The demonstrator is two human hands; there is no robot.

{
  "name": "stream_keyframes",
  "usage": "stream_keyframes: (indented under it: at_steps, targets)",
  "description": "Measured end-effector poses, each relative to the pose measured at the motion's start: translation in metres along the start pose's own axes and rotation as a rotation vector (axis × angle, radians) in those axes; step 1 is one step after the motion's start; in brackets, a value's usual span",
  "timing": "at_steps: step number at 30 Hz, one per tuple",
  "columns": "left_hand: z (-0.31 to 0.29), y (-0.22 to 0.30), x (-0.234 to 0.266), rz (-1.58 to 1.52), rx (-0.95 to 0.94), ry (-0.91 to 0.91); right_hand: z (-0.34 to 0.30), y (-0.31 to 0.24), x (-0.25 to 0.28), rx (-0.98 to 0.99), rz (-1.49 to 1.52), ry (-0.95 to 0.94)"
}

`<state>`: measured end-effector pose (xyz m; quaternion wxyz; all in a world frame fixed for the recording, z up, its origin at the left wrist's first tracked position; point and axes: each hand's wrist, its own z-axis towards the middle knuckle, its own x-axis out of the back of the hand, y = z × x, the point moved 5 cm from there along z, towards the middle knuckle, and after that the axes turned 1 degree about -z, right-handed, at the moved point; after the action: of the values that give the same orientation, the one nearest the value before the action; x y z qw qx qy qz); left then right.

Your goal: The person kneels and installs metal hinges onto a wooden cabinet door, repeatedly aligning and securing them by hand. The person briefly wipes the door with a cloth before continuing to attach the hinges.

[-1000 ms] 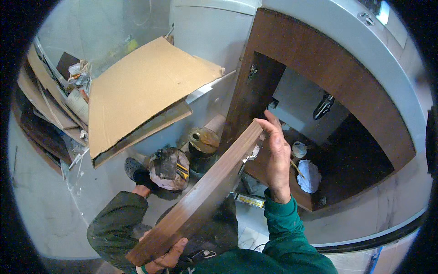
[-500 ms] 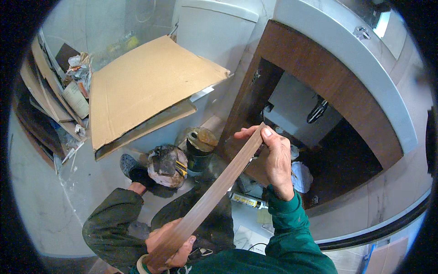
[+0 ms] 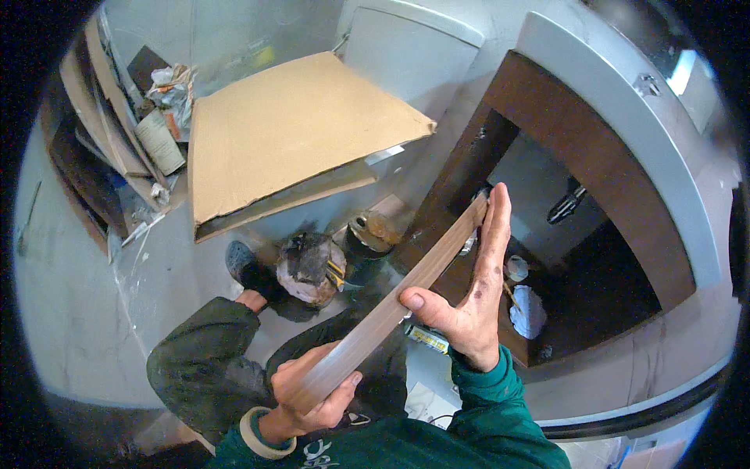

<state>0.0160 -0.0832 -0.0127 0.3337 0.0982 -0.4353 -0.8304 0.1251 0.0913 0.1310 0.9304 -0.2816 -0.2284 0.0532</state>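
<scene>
Beside the cabinet [image 3: 562,125], we have the board [image 3: 391,309] slanted: left hand [image 3: 312,395] wrapped round its lower end, right hand [image 3: 473,309] spread along its upper part, fingertip contact unclear. We want that lower grip firm.

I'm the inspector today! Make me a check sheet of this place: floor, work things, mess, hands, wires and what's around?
Surface: grey floor with pale marks.
Work things: one wooden board, held off the floor, long edge towards the camera.
Clutter: large cardboard sheet, leaning panels, crumpled plastic, a tube with a yellow label.
Hands: left hand grips the board's near end; right hand is spread, thumb at the board's edge, fingers alongside its far end.
Cables: a thin dark line near the right sleeve, perhaps a cable; too small to tell.
Surroundings: open brown cabinet under a pale counter, with a black fitting inside.
</scene>
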Motion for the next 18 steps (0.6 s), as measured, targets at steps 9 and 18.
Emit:
stream_keyframes:
  at_steps: [9, 18]
  targets:
    - [-0.027, -0.011, 0.010, 0.044, 0.226, -0.134, -0.008, 0.083, 0.056, -0.158, 0.114, 0.336]
    - [-0.032, -0.036, 0.036, -0.033, 0.317, 0.275, -0.139, 0.195, 0.106, -0.667, -0.364, 0.030]
